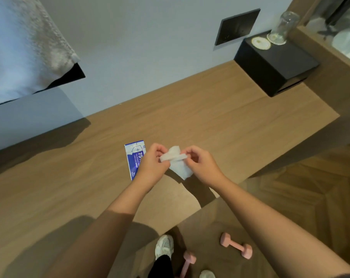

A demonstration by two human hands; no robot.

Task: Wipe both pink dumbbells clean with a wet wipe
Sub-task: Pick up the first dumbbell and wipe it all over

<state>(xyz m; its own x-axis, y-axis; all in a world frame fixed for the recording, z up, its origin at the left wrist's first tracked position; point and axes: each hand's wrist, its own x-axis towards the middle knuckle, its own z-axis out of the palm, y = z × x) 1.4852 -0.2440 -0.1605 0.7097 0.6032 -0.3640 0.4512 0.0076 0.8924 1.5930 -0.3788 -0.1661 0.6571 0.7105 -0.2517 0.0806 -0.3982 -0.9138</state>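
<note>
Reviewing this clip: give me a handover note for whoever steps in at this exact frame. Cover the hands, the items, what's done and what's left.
Left hand: pinches the left edge of the wet wipe.
Right hand: pinches the same wipe on its right side. The wipe is partly folded and held above the wooden desk.
Blue packet: lies on the desk by the left hand.
First pink dumbbell: on the floor, in full view.
Second pink dumbbell: on the floor by the feet, partly hidden by a leg.
Done: the wipe is out of the packet.
Left: wipe both dumbbells.
</note>
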